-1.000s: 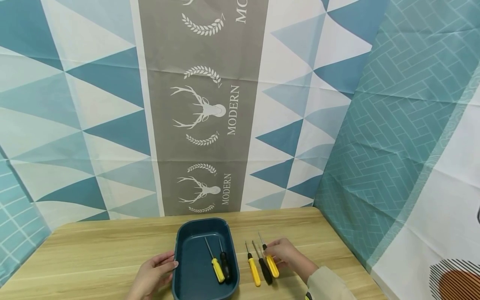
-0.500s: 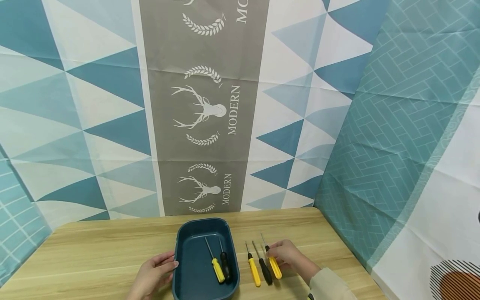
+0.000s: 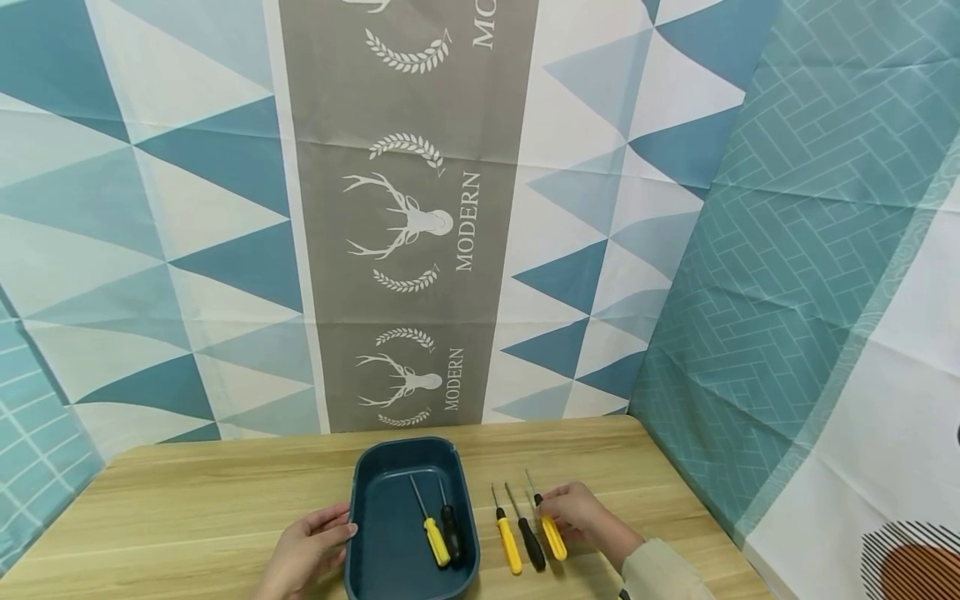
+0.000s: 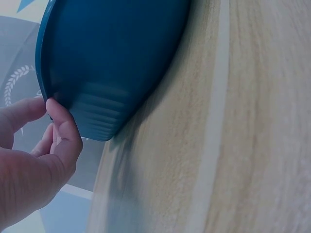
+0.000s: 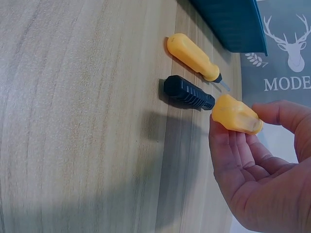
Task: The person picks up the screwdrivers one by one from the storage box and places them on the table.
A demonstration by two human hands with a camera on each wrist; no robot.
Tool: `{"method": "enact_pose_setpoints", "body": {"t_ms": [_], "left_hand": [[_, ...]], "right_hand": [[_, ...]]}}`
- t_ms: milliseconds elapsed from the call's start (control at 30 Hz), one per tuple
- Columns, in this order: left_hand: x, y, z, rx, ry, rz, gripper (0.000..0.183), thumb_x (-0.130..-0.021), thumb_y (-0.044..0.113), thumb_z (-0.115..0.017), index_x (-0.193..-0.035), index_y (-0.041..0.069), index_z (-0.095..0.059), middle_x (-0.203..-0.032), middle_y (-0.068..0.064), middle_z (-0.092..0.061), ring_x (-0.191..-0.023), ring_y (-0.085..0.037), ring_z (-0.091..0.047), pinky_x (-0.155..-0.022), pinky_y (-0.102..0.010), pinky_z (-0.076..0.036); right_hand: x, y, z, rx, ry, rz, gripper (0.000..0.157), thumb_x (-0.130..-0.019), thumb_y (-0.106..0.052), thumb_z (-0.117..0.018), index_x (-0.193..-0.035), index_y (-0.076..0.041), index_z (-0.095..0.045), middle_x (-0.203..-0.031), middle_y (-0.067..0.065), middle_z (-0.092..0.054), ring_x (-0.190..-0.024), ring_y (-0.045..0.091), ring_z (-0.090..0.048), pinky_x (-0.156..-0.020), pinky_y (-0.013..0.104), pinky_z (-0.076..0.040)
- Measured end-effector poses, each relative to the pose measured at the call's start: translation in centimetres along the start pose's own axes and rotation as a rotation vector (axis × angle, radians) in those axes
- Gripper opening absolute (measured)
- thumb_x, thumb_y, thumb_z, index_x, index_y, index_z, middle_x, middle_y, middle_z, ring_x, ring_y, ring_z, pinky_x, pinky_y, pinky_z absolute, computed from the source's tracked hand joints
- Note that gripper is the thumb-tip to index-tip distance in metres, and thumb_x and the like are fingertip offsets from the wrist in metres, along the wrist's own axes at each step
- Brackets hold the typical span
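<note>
My left hand (image 3: pixel 306 548) pinches the left rim of a dark blue rectangular tray (image 3: pixel 384 533); in the left wrist view, thumb and finger meet at the edge of its ribbed wall (image 4: pixel 99 109). Inside the tray lie a yellow screwdriver (image 3: pixel 436 540) and a black one (image 3: pixel 450 533). To the right, my right hand (image 3: pixel 581 515) grips a screwdriver with a yellow handle and black collar (image 3: pixel 553 538), its shaft pointing away from me. In the right wrist view its handle (image 5: pixel 235 114) sits between thumb and fingers, above the table.
Between the tray and my right hand, a yellow-handled screwdriver (image 3: pixel 508 543) and a black-handled screwdriver (image 3: pixel 532 546) lie side by side on the wooden table (image 3: pixel 225 500). A patterned cloth (image 3: pixel 405 250) hangs behind the table's back edge, and a teal one (image 3: pixel 757 275) hangs along the right.
My right hand has shifted slightly to the right with the yellow-handled screwdriver, widening its distance from the black one. The left hand and tray stay in place.
</note>
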State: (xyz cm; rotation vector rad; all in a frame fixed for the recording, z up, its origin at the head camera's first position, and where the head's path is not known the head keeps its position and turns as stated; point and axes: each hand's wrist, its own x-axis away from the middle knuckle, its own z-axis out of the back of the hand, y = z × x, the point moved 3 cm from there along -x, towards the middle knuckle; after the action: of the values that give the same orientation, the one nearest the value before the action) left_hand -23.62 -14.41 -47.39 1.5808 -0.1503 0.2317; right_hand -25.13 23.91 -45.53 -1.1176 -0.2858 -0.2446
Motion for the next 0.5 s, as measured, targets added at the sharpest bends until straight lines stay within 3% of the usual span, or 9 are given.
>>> {"method": "enact_pose_setpoints", "body": {"t_ms": [500], "left_hand": [[-0.05, -0.11, -0.01, 0.003, -0.001, 0.003, 0.056, -0.083, 0.009, -0.068, -0.131, -0.008, -0.046, -0.111, -0.013, -0.062, -0.086, -0.017, -0.06, -0.067, -0.03, -0.052]], "right_hand": [[0.1, 0.32, 0.25, 0.003, 0.028, -0.017, 0.034, -0.08, -0.013, -0.066, -0.107, 0.004, -0.058, -0.085, 0.009, -0.058, -0.073, 0.018, -0.056, -0.062, 0.033, -0.053]]}}
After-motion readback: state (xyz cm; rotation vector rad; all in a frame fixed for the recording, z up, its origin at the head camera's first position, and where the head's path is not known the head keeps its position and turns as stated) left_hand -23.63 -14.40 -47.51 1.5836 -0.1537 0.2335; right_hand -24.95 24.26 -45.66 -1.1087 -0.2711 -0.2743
